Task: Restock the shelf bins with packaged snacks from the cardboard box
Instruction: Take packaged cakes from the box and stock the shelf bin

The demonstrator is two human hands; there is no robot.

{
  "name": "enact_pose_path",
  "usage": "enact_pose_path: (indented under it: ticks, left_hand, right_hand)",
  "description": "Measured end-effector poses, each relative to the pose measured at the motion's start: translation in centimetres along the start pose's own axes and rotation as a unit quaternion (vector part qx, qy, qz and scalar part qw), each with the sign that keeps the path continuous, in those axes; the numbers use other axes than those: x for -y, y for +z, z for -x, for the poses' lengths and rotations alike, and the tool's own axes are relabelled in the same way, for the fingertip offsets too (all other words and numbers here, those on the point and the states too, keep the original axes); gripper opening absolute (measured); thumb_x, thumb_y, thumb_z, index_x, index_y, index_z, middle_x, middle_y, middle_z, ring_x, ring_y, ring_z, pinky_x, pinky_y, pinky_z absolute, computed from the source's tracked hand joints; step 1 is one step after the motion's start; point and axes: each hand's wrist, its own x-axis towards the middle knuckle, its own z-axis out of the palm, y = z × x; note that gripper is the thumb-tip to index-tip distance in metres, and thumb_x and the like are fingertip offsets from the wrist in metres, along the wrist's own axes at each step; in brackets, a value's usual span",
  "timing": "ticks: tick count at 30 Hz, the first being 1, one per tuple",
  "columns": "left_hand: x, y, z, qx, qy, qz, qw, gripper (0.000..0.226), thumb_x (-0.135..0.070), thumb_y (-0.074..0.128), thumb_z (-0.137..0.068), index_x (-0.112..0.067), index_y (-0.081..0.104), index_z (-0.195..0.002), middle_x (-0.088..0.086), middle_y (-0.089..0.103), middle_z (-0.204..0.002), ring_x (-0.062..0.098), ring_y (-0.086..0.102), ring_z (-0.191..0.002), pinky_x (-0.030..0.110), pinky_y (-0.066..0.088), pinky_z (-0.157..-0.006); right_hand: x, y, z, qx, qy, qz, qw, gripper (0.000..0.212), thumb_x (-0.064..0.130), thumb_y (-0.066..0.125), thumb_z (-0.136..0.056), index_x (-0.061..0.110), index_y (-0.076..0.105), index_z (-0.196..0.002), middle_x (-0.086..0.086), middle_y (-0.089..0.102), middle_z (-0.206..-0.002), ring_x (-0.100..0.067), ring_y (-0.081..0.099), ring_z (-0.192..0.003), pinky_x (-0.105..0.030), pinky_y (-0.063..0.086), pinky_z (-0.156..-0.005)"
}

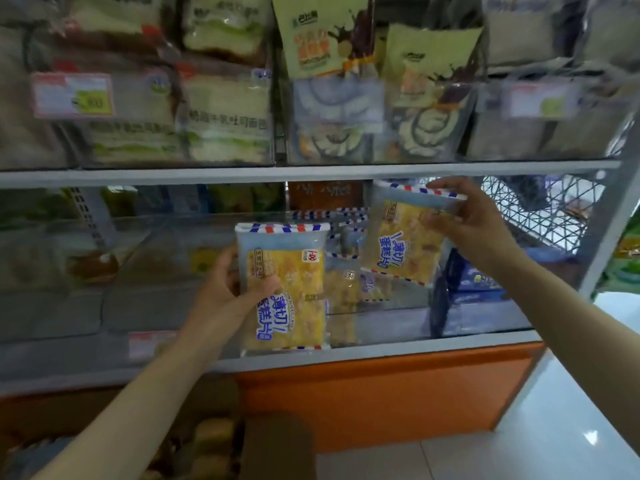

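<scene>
Loading sliced-cake packs into the lower shelf bin, both hands full. Left hand [232, 289] grips an upright clear plastic pack of yellow cake slices with a red-and-blue striped border [284, 289], thumb across its front, fingers behind; the pack sits at the front edge of the clear acrylic bin [381, 327]. Right hand [474, 230] pinches a second, identical striped pack [405, 237] by its upper right edge, tilted slightly, held above the bin under the grey metal shelf rail [311, 171]. More of the same packs [343, 289] already stand in the bin between the two held ones. Brown cardboard box [207, 448] is on the floor below, blurred, contents look like more packs, can't confirm.

Step, my read: placement, mid-restock. Next: lower the right pack in behind the standing ones, then seat the left pack at the front, label out. Clearance under the rail is tight, so angle the packs in.
</scene>
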Motion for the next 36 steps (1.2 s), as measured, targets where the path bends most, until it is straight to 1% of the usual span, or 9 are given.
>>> enact_pose_path:
  ticks: [3,9,19,22,24,28,31,33,36]
  left_hand:
    - [-0.1,1.8,-1.2,0.004,-0.012,-0.009,1.0,0.074,-0.031,0.078,-0.059,-0.031,0.048,-0.126,-0.001,0.071,-0.108,0.015,0.072,-0.09,0.03,0.059,-0.066]
    - [0.8,3.0,-2.3,-0.011,-0.033,-0.033,0.999,0.08,-0.028,0.075,-0.059,-0.024,0.044,-0.132,0.002,0.068,-0.111,0.014,0.071,-0.087,0.029,0.058,-0.064]
    - [1.4,2.9,-3.7,-0.003,-0.05,-0.048,0.998,0.082,-0.033,0.075,-0.057,-0.025,0.045,-0.132,-0.002,0.068,-0.109,0.01,0.071,-0.083,0.024,0.057,-0.059]
    - [1.4,3.2,-3.9,-0.007,-0.052,-0.053,0.997,0.076,-0.033,0.074,-0.058,-0.026,0.046,-0.128,-0.005,0.068,-0.104,0.007,0.071,-0.078,0.021,0.055,-0.056]
    - [1.4,3.2,-4.1,-0.003,-0.05,-0.056,0.997,0.069,-0.034,0.074,-0.059,-0.029,0.048,-0.123,-0.005,0.068,-0.105,0.005,0.071,-0.078,0.021,0.055,-0.057]
    - [1.1,3.7,-4.7,0.006,-0.039,-0.054,0.998,0.048,-0.027,0.076,-0.067,-0.037,0.05,-0.107,-0.005,0.07,-0.101,0.004,0.071,-0.081,0.021,0.056,-0.059]
    - [1.0,4.8,-5.5,0.009,-0.026,-0.045,0.999,0.047,-0.02,0.077,-0.073,-0.034,0.051,-0.109,-0.005,0.07,-0.103,0.005,0.071,-0.082,0.022,0.057,-0.061]
    - [0.8,5.9,-6.1,0.018,-0.012,-0.049,0.999,0.051,-0.02,0.077,-0.074,-0.03,0.05,-0.117,-0.005,0.07,-0.107,0.006,0.07,-0.088,0.028,0.059,-0.071]
    - [0.7,8.1,-7.3,0.026,0.02,-0.041,0.999,0.052,-0.018,0.075,-0.078,-0.026,0.048,-0.122,-0.006,0.069,-0.109,0.005,0.069,-0.091,0.027,0.058,-0.076]
  right_hand:
    - [-1.6,0.3,-1.7,-0.004,-0.024,0.043,0.999,0.049,-0.006,0.071,-0.078,0.035,0.058,-0.101,0.029,0.06,-0.094,0.003,0.059,-0.076,-0.019,0.052,-0.065]
    - [-4.8,2.9,-3.7,0.014,0.017,0.201,0.979,0.039,-0.003,0.07,-0.077,0.007,0.057,-0.112,-0.008,0.06,-0.101,-0.022,0.056,-0.085,-0.027,0.043,-0.066]
    - [-4.6,0.9,-6.1,0.104,0.017,0.292,0.951,0.04,0.001,0.074,-0.077,0.006,0.063,-0.115,-0.011,0.064,-0.11,-0.019,0.056,-0.096,-0.019,0.034,-0.076]
    - [-5.7,3.6,-5.4,0.128,0.038,0.339,0.931,0.038,0.002,0.069,-0.08,0.012,0.062,-0.115,-0.012,0.063,-0.116,-0.029,0.06,-0.105,-0.026,0.044,-0.082]
    - [-6.1,4.8,-5.3,0.147,0.051,0.4,0.903,0.038,0.01,0.068,-0.082,0.017,0.06,-0.119,-0.012,0.061,-0.121,-0.031,0.058,-0.11,-0.035,0.049,-0.091]
    - [-6.9,6.2,-5.3,0.191,-0.002,0.574,0.797,0.037,0.026,0.064,-0.086,0.021,0.056,-0.121,-0.009,0.058,-0.125,-0.028,0.049,-0.12,-0.037,0.039,-0.097]
    - [-7.0,6.1,-5.3,0.155,-0.01,0.543,0.825,0.036,0.025,0.068,-0.085,0.019,0.057,-0.119,-0.01,0.056,-0.128,-0.028,0.049,-0.119,-0.036,0.039,-0.096]
    - [-6.6,5.5,-5.3,0.113,-0.018,0.467,0.877,0.038,0.023,0.068,-0.085,0.017,0.057,-0.121,-0.009,0.057,-0.125,-0.029,0.052,-0.114,-0.035,0.042,-0.092]
    - [-5.0,4.5,-4.0,0.067,0.006,0.155,0.986,0.021,0.03,0.057,-0.095,0.018,0.059,-0.112,0.003,0.065,-0.104,-0.018,0.064,-0.088,-0.019,0.046,-0.07]
